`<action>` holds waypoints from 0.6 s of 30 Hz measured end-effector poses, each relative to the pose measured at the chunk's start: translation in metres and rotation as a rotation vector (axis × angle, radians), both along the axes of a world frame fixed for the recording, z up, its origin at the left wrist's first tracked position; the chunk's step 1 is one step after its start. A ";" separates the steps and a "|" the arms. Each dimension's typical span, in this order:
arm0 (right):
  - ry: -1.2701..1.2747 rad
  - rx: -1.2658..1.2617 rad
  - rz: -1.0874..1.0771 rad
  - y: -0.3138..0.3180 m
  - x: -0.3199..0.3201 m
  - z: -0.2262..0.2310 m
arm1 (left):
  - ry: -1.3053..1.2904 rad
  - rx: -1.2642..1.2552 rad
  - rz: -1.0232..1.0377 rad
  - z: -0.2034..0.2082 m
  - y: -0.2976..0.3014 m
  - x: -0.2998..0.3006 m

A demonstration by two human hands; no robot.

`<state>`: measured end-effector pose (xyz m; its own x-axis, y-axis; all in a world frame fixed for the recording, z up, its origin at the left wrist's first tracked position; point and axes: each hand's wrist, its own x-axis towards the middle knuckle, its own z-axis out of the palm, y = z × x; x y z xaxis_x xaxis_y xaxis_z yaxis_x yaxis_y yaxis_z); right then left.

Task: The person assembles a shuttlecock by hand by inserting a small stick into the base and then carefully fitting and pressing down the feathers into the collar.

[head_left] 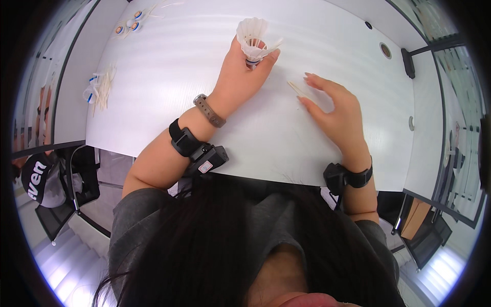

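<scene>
A white feather shuttlecock (pixel 249 31) with a blue band round its base is in my left hand (pixel 240 71), its feather skirt turned upward. My fingers close about the base; one feather sticks out to the right of the skirt. To the right, my right hand (pixel 337 110) is open above the white table, thumb and fingers spread apart. A thin pale feather shaft (pixel 294 87) shows near the thumb tip, between thumb and fingers; whether the thumb touches it cannot be made out.
At the table's left edge is a pile of loose pale shafts (pixel 104 91) beside blue-banded pieces. Several round bases with orange centres (pixel 135 25) sit at the far left. Grey partitions border the white table (pixel 169 66). A round cable hole (pixel 385 50) is at the far right.
</scene>
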<state>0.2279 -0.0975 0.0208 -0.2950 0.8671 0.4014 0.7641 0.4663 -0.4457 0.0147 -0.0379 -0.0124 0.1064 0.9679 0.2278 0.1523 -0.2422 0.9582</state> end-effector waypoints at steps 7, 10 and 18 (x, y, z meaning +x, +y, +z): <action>-0.049 -0.044 0.005 0.000 -0.020 -0.001 | -0.032 0.040 -0.013 -0.001 -0.002 0.002; -0.086 -0.082 -0.025 0.002 -0.019 -0.006 | 0.026 0.069 -0.036 0.001 -0.003 -0.001; -0.087 0.042 0.013 0.008 -0.017 -0.011 | 0.098 0.304 -0.036 0.007 -0.011 0.003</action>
